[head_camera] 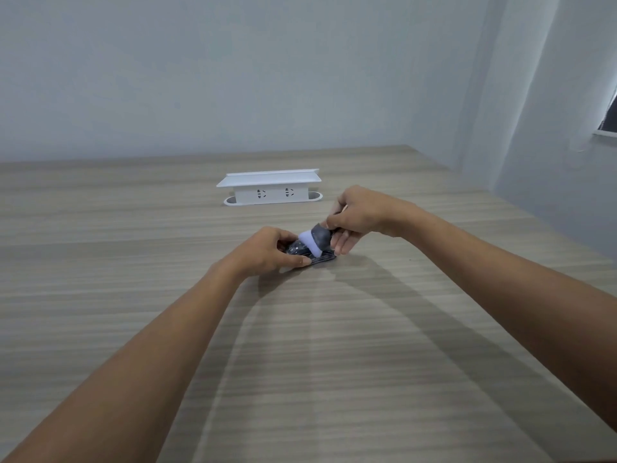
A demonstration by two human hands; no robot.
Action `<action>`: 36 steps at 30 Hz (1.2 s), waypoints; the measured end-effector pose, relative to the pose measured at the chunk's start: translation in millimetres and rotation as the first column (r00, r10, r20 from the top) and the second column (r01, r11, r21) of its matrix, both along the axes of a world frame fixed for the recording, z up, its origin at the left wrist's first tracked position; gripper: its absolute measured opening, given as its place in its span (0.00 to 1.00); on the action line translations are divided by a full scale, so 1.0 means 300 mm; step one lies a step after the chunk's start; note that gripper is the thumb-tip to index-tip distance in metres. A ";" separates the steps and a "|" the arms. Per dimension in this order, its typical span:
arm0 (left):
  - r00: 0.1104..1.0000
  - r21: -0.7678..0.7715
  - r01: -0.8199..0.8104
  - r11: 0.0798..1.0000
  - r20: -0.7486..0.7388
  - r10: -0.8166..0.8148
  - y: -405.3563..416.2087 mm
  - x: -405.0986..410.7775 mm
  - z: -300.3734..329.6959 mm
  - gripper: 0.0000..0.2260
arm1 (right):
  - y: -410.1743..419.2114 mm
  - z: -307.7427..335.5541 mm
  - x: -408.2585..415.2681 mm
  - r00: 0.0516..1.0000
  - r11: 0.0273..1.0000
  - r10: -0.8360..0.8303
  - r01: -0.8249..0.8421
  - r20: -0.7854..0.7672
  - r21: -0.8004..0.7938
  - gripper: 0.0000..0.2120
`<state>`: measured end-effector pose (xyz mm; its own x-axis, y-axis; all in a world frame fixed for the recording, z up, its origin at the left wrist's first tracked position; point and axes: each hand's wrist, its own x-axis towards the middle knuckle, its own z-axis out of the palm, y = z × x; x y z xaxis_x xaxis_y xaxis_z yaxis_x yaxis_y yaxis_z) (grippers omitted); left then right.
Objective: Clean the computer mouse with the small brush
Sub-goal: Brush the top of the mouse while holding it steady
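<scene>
White-bristled brush (315, 241) against dark mouse (295, 248)

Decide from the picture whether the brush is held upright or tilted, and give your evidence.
Tilted. The right hand holds the brush slanted, its pale bristle end angled down-left onto the mouse, which the left hand steadies.

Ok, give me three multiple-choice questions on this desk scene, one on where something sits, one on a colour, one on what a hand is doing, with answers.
1. Where is the white plastic socket box?
A. beyond both hands
B. under the left forearm
C. off the wood-grain table

2. The small dark-handled brush has a tip that is:
A. red
B. pale lilac-white
C. green

3. The left hand is:
A. flat and idle
B. gripping the dark computer mouse
C. raised high

Answers: 1A, it stands near the wall; 2B, the tip looks pale; 3B, fingers wrap the mouse while the right hand brushes.
</scene>
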<state>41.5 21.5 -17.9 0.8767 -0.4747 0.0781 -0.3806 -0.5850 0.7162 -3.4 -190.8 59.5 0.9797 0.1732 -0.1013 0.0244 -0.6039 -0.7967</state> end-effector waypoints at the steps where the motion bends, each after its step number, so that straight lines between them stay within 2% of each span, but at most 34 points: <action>1: 1.000 -0.001 0.000 1.000 0.005 0.000 -0.001 -0.001 -0.001 0.11 | 0.000 -0.001 0.005 1.000 1.000 -0.011 0.011 0.015 -0.018 0.09; 7: 1.000 0.018 -0.004 1.000 0.013 0.004 0.003 -0.001 -0.004 0.17 | -0.052 -0.023 0.023 0.989 0.971 -0.094 0.117 0.116 -0.207 0.09; 13: 1.000 0.017 -0.006 1.000 0.020 0.006 0.000 -0.002 -0.003 0.16 | -0.017 -0.027 0.022 0.988 0.997 -0.054 0.061 0.143 -0.043 0.08; 15: 1.000 0.018 -0.011 1.000 0.022 0.011 0.002 -0.001 -0.006 0.16 | -0.015 -0.028 0.036 0.985 0.994 -0.068 0.081 0.159 -0.077 0.09; 19: 1.000 0.018 -0.009 1.000 0.018 0.009 0.006 0.001 -0.007 0.17 | -0.043 -0.046 0.059 0.978 0.953 -0.107 0.152 0.178 -0.263 0.10; 21: 1.000 0.022 0.000 1.000 0.024 -0.001 0.004 -0.001 -0.004 0.17 | -0.051 -0.055 0.065 0.976 0.952 -0.116 0.162 0.184 -0.259 0.10; 26: 1.000 0.018 0.003 1.000 0.026 -0.003 0.006 0.001 -0.006 0.15 | -0.017 -0.046 0.073 0.966 0.987 -0.062 0.097 0.251 -0.132 0.08; 29: 1.000 0.020 0.000 1.000 0.031 -0.001 0.006 0.004 -0.007 0.15 | -0.014 -0.044 0.080 0.965 0.981 -0.060 0.105 0.257 -0.162 0.08; 33: 1.000 0.001 0.005 1.000 0.014 -0.005 0.006 0.004 -0.011 0.16 | -0.035 -0.056 0.085 0.966 0.947 -0.077 0.148 0.246 -0.285 0.10; 36: 1.000 0.020 0.010 1.000 0.025 -0.010 0.005 0.008 -0.007 0.16 | -0.021 -0.044 0.079 0.967 0.968 -0.072 0.126 0.243 -0.217 0.08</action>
<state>43.8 23.2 -20.1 0.8697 -0.4853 0.0903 -0.4041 -0.5949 0.6948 20.3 -197.0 46.4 0.9919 0.0730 0.1043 0.1221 -0.7777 -0.6166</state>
